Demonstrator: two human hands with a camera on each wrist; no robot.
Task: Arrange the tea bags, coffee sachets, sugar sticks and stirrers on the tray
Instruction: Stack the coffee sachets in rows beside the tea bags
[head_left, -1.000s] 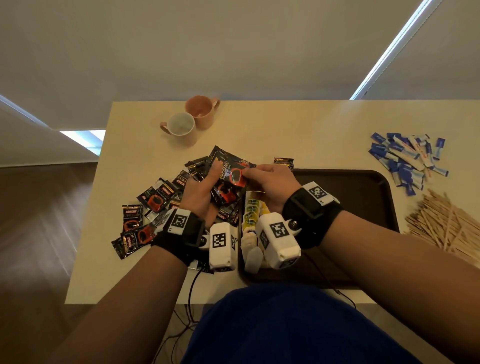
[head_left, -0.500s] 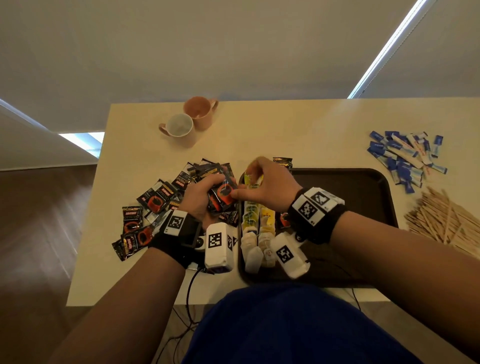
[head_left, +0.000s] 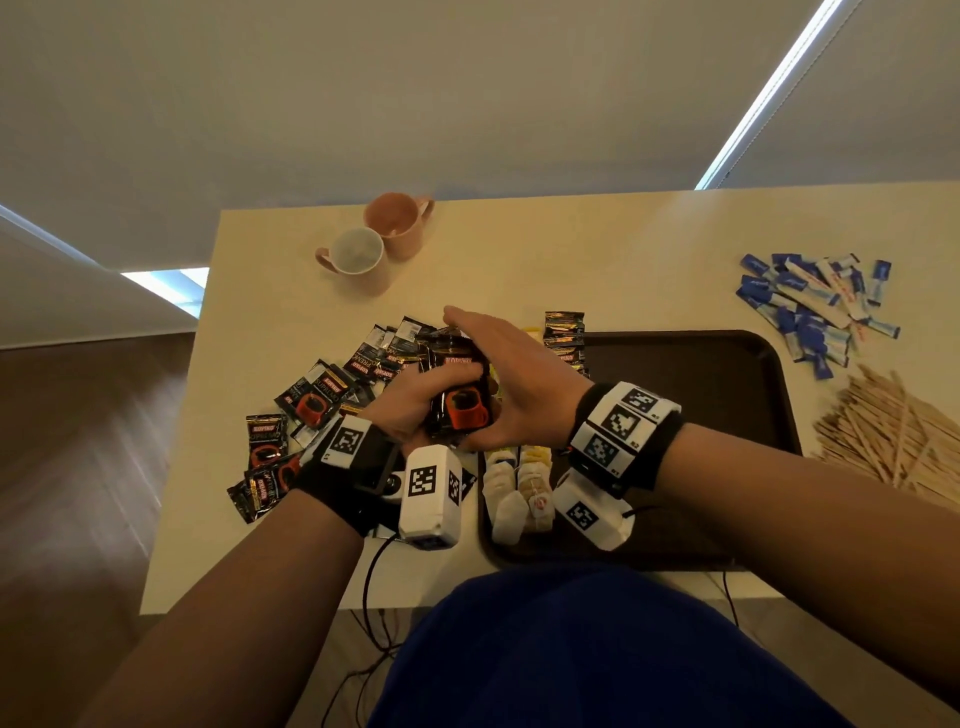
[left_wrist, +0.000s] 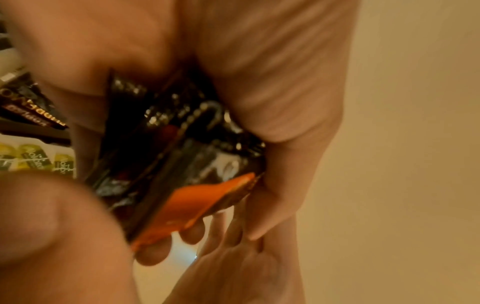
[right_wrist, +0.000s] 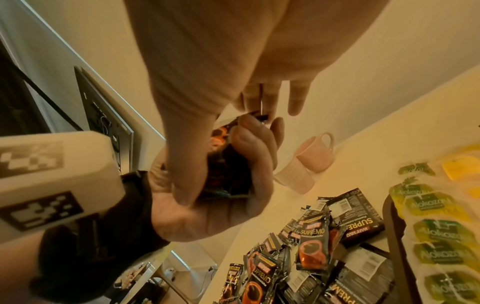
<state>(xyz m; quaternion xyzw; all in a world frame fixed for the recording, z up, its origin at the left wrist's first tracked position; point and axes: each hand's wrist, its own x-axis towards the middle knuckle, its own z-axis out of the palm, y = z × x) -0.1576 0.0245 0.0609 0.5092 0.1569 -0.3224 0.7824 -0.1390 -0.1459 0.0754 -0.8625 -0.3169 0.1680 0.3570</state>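
My left hand (head_left: 410, 410) grips a stack of black and orange coffee sachets (head_left: 460, 410) above the table, just left of the dark brown tray (head_left: 701, 374). My right hand (head_left: 519, 379) arches over that stack, thumb at its near end and fingers at its far end. In the left wrist view the stack (left_wrist: 182, 164) sits between both palms. The right wrist view shows my left hand (right_wrist: 207, 205) wrapped round the stack (right_wrist: 226, 174). Tea bags (head_left: 519, 493) lie in rows at the tray's left end. A few coffee sachets (head_left: 563, 338) sit at its far left corner.
Loose coffee sachets (head_left: 322, 400) lie scattered on the table left of the tray. Blue and white sugar sticks (head_left: 810, 306) are piled at the far right, with wooden stirrers (head_left: 893, 436) heaped nearer. Two pink mugs (head_left: 358, 254) stand at the back left.
My left hand has drawn the sachet stack nearer and turned it upright. My right hand has moved from pinching at the stack's top to spanning its whole length.
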